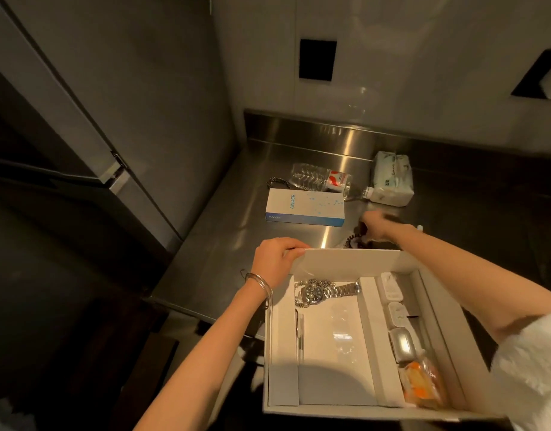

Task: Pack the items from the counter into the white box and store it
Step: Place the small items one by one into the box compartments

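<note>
Head view, sole entry.

Item under packing: white box (349, 259), open, at the front of the steel desk (224, 244); much of its base apparently past the desk's front edge.

Hands: left hand (277, 259) curled over the far-left corner of the rim, gripping the wall; right hand (377, 225) stretched beyond the far wall, blurred, above a dark beaded item (355, 241) just behind the box; pinching or spread, cannot tell.

Packed: watch (321, 292) in the main compartment; pen (300, 337) in the left slot; white adapters (392, 287), silver case (401, 343) and orange packet (420, 384) in the right slot.

Left on desk: blue-and-white carton (305, 208); clear bottle (324, 181) on its side; tissue pack (392, 178); dark bracelet (279, 181) near the bottle's base.

Risks, as judged:
- box tipping off the front edge, cause one-handed corner grip plus overhang;
- loose contents sliding toward the near wall on any tilt;
- beaded item snagging on the far wall or dropping behind it, cause a hurried reach;
- bottle rolling if nudged;
- carton and tissue pack likely too bulky for the remaining space, forcing a repack.
</note>
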